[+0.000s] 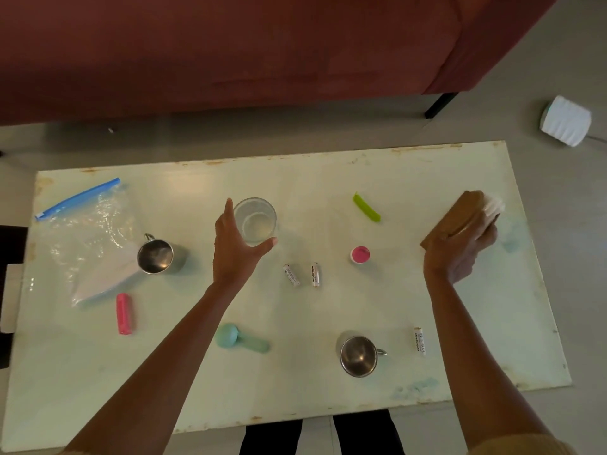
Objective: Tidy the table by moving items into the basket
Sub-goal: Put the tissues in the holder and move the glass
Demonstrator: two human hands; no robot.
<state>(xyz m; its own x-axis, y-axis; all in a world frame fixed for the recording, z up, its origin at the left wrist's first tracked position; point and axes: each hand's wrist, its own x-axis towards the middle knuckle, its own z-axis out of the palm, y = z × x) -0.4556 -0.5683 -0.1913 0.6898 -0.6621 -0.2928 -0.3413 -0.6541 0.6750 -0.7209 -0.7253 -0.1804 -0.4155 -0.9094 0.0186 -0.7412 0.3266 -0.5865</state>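
Note:
A clear drinking glass (255,221) stands upright near the middle of the pale table (328,178). My left hand (235,249) curves around its left and near sides with fingers spread; the thumb tip is at the near rim, and no firm grip shows. At the right end, my right hand (460,254) is closed on a wooden brush (460,218) with white bristles, tilted up off the table. Loose on the table lie a zip bag (82,244), two steel mugs (155,256) (358,356), a pink clip (124,313) and a teal scoop (241,338). No basket shows in this view.
Three batteries (291,274) (315,274) (419,341), a green clip (366,207) and a pink cap (360,254) lie between my hands. A dark red sofa (230,54) runs behind the table. A white roll (565,120) sits on the floor at the far right.

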